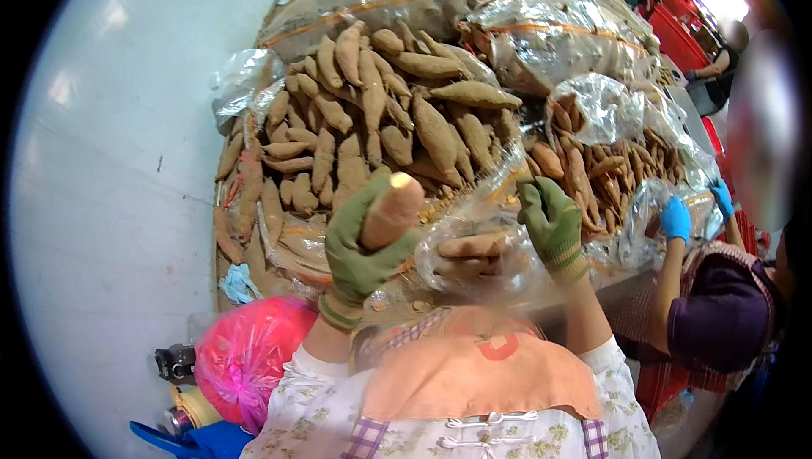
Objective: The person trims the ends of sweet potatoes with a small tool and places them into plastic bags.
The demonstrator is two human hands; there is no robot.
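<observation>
My left hand (355, 256), in a green knit glove, grips a sweet potato (394, 210) upright. Its top end is cut and shows pale flesh. To the right, my right hand (553, 221) wears a matching glove, with its fingers curled. A small dark thing shows at those fingertips, too indistinct to name, and I cannot tell whether it is held. Beyond my left hand rises a heap of soil-covered sweet potatoes (374, 103). Between my hands, a clear plastic bag (438, 268) lies with a few sweet potatoes (472, 246) in it.
Large filled plastic sacks (558, 40) stand behind the heap. More sweet potatoes (609, 170) lie at right, where a co-worker's blue-gloved hand (675, 219) touches plastic. A pink plastic bag (254, 351) sits at lower left, beside a pale wall (127, 173). Other people work farther back.
</observation>
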